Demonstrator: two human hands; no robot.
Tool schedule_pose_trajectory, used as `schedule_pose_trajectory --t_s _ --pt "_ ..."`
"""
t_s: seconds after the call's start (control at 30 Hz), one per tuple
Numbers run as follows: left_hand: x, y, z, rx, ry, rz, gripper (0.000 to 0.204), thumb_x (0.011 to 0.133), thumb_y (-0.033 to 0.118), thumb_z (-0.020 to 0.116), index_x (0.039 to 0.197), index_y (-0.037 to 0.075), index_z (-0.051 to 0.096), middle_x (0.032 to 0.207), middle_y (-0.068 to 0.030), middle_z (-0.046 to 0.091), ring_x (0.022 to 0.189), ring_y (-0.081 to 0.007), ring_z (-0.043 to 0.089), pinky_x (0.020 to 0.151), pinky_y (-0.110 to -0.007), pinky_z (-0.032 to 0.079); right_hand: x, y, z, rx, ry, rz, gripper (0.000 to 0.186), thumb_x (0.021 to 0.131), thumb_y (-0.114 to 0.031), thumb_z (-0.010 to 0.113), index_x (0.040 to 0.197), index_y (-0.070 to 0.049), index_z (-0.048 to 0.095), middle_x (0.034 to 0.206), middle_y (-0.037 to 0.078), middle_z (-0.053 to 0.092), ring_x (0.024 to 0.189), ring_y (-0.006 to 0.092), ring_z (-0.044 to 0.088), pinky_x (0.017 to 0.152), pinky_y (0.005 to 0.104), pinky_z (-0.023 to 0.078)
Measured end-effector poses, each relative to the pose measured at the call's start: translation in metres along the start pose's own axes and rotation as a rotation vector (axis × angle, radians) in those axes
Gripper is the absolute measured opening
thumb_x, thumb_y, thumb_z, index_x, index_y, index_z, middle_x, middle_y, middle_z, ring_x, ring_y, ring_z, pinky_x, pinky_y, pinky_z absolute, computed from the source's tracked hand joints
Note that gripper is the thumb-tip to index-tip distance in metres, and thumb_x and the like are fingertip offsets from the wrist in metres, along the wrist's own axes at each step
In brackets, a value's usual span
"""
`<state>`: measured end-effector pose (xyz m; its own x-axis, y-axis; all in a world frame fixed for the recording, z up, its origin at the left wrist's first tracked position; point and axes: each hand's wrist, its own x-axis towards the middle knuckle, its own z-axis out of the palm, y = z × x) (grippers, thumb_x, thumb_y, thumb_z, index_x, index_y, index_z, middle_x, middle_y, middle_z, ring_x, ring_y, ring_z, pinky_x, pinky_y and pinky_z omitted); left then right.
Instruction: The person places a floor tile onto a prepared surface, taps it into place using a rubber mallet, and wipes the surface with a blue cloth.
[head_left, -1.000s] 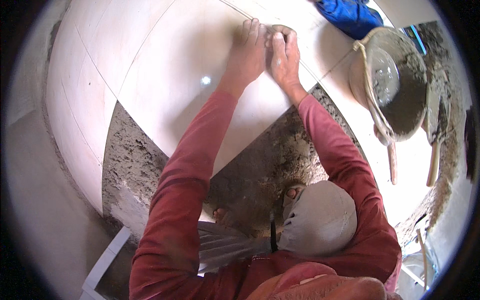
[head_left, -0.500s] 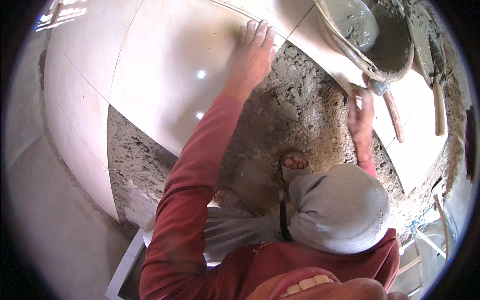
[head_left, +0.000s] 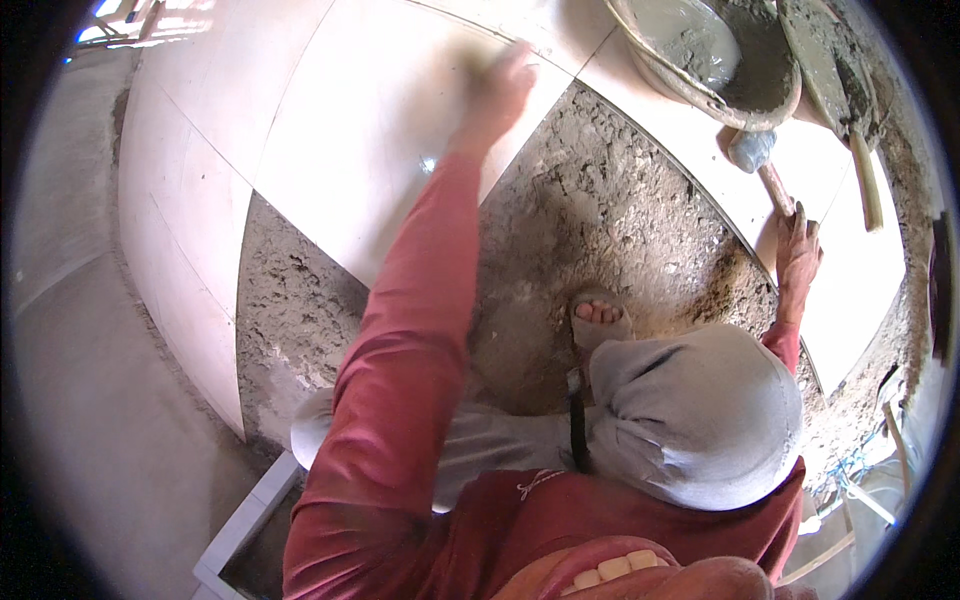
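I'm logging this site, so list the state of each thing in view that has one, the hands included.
Left hand: blurred over the large tile; contact unclear.
Right hand: at the hammer handle's end; grip unclear.
Large tile: laid flat, glossy.
Hammer: lying on another tile, head near the bucket.
Bucket: holds wet grey mix.
Wooden-handled tool: smeared with grey mix.
Ground: rough, exposed.

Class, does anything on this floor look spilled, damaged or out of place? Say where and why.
Nothing clearly stands out. Wet grey mix sits inside the bucket, the mallet lies on the pale tiles at the right hand, and no obvious damage shows. Their curved edges come from the fisheye view.
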<state>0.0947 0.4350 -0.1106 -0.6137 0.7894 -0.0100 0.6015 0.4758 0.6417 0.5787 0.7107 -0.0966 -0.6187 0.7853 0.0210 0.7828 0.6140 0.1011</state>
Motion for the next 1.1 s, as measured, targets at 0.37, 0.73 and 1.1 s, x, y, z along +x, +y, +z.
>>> schedule_pose_trajectory --t_s 0.37,0.73,1.1 --pt "-0.137 -0.032 -0.067 0.467 -0.265 -0.449 0.118 0.079 0.053 0.082 0.163 0.004 0.015 0.170 -0.0235 0.010 0.156 -0.0459 0.013 0.124 -0.058 0.019 -0.064 -0.145 -0.081 0.896 -0.529 0.092 0.060 0.107 -0.046 0.050 0.147 0.000 0.045 0.110 0.021 0.069 0.090 0.0282 0.069 0.080 0.0479 0.057" --pt "-0.133 -0.025 -0.066 0.536 -0.352 -0.466 0.116 0.080 0.055 0.080 0.162 0.001 0.018 0.169 -0.0247 0.014 0.154 -0.0492 0.019 0.120 -0.061 0.024 0.024 -0.322 -0.084 0.727 -0.193 -0.611 0.050 0.105 -0.050 0.053 0.115 -0.002 0.050 0.075 0.024 0.067 0.068 0.0418 0.070 0.060 0.0553 0.054" --pt "-0.140 -0.023 -0.057 0.647 -0.267 -0.431 0.108 0.087 0.052 0.075 0.162 0.001 0.017 0.170 -0.0246 0.014 0.153 -0.0474 0.023 0.117 -0.066 0.025 0.019 -0.319 -0.074 0.735 -0.159 -0.651 0.045 0.106 -0.046 0.052 0.117 -0.001 0.049 0.071 0.023 0.067 0.063 0.0427 0.069 0.056 0.0530 0.055"
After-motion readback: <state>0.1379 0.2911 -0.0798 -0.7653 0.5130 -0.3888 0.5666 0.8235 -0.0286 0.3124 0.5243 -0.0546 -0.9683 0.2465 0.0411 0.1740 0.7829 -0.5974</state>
